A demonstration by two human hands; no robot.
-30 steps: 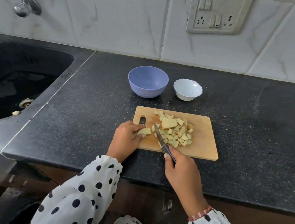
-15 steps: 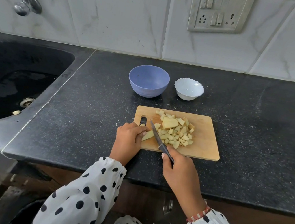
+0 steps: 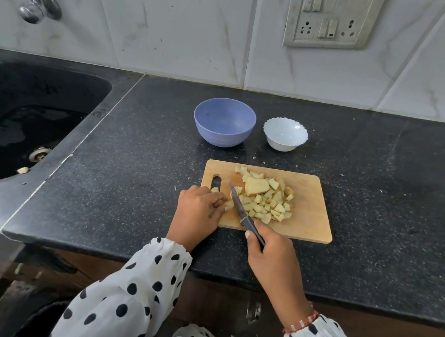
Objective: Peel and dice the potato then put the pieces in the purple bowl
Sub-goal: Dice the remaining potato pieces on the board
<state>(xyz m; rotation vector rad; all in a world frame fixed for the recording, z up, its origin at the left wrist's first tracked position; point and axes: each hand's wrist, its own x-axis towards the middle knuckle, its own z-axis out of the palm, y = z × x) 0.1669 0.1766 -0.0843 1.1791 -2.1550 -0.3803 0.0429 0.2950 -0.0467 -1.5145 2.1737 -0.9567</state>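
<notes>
On the black counter (image 3: pixel 133 184) sits a wooden cutting board (image 3: pixel 308 223) with a pile of cut potato pieces (image 3: pixel 265 203) and one bigger chunk (image 3: pixel 256 186) on top. The left hand (image 3: pixel 197 213) rests at the board's left edge, fingers curled in, pinching a small potato piece (image 3: pixel 229 204) against the wood. The right hand (image 3: pixel 272 255) is wrapped tight around the handle of a knife (image 3: pixel 239 205), whose blade lies just beside that small piece. The purple bowl (image 3: pixel 224 122) stands behind the board, with a white bowl (image 3: pixel 285 135) near it on the right.
</notes>
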